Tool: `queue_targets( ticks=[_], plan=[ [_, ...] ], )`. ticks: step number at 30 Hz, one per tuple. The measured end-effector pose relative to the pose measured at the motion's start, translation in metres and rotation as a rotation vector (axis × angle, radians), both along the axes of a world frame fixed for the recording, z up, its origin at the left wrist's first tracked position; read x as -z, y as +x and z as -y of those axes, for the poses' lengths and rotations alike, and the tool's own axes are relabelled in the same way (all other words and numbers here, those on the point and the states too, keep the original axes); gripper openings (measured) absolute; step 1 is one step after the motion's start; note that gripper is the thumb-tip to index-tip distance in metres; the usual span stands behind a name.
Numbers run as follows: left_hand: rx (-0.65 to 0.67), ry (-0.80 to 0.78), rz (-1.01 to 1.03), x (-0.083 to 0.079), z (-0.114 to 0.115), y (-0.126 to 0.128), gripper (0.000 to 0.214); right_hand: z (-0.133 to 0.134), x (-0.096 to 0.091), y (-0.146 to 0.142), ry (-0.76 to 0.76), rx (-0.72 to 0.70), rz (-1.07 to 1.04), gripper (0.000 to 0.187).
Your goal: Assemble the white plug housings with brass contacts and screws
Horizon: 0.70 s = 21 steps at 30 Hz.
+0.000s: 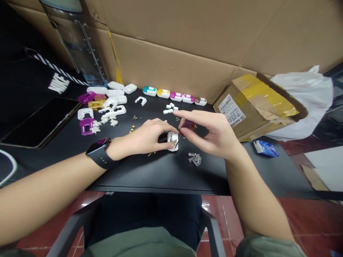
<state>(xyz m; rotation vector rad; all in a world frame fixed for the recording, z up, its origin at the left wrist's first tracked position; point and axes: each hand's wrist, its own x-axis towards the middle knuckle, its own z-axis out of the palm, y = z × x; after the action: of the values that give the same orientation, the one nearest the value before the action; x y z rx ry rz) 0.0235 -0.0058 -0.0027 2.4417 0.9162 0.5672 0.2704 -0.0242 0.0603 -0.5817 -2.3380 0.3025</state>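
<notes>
Right hand [211, 134] near clear pieces [197, 160]

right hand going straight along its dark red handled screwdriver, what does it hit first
Likely the small white plastic housing at the left hand; the right hand points the screwdriver at it, though tip contact is unclear.

Got a small rounded white plastic shell [173, 149] sitting open side up near mid-frame, brass-coloured bits [173, 143] and a white block [175, 137] showing inside. My thin dark-shafted screwdriver with the dark reddish handle [188, 125] slants in from the right, tip down at the shell.
</notes>
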Motion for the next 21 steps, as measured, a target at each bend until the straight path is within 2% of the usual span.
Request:
queue_targets(
  ticks=[7,9,13,15,19,21],
  plan=[
    [0.015,0.024,0.058,0.006,-0.001,-0.002,0.038,0.009,0.000,-0.004,0.213,0.031,0.105,0.040],
    [0.017,0.027,0.064,0.006,-0.001,-0.002,0.037,0.014,0.000,-0.005,0.204,0.025,0.124,0.044],
    [0.022,0.011,0.044,0.005,0.000,-0.002,0.037,0.018,0.000,-0.007,0.073,-0.036,0.106,0.057],
    [0.022,0.007,0.039,0.004,0.000,-0.003,0.037,0.018,0.001,-0.008,0.054,0.003,0.091,0.055],
    [0.006,0.017,0.022,0.005,-0.001,-0.002,0.033,0.013,0.005,-0.007,0.127,0.143,0.068,0.044],
    [0.008,0.020,0.012,0.005,-0.001,-0.002,0.033,0.011,0.004,-0.005,0.134,0.165,0.072,0.046]
  ],
)
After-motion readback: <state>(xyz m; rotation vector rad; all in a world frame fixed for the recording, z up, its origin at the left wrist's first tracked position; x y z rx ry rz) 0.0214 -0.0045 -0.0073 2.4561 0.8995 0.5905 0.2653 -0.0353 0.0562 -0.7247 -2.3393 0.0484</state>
